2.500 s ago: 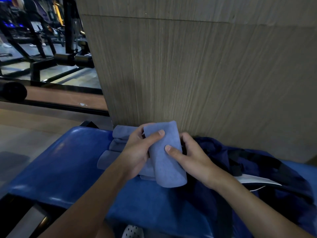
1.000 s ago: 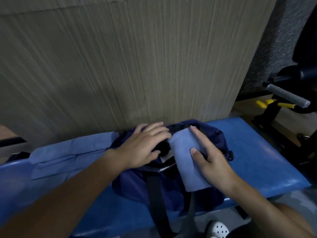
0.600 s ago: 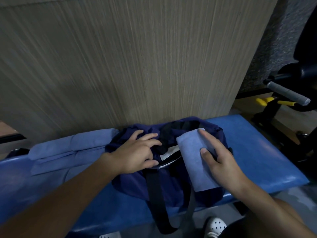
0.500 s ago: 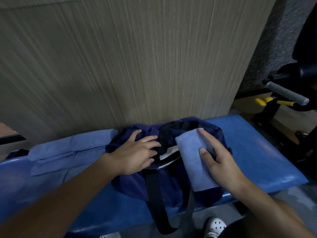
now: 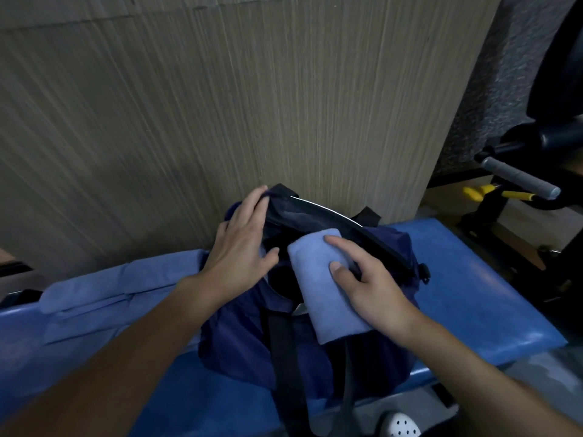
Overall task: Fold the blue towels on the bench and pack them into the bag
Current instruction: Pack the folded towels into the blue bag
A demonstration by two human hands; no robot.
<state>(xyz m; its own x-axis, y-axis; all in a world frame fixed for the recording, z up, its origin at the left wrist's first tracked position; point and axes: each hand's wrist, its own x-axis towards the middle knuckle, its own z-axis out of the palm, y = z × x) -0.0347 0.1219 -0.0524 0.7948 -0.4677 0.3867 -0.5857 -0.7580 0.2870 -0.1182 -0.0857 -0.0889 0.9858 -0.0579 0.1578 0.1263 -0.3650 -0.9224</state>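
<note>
A dark navy bag (image 5: 239, 335) with black straps sits on the blue padded bench (image 5: 473, 294), its mouth facing up. My left hand (image 5: 243, 244) grips the bag's left rim and lifts it toward the wall, thumb on the inner side. My right hand (image 5: 372, 288) holds a folded light-blue towel (image 5: 315, 279), with thumb and forefinger on top and the other fingers underneath. The towel's far end lies over the bag's dark opening. More light-blue towels (image 5: 110, 291) lie spread on the bench to the left of the bag.
A wood-grain wall panel (image 5: 252, 105) rises directly behind the bench. Black gym equipment with a grey grip bar (image 5: 520, 181) and yellow parts stands at the right. A white perforated shoe (image 5: 400, 427) shows below the bench's front edge.
My left hand has pulled the bag's rim up and back, widening the opening. My right hand has moved the folded towel forward so its end is over the opening.
</note>
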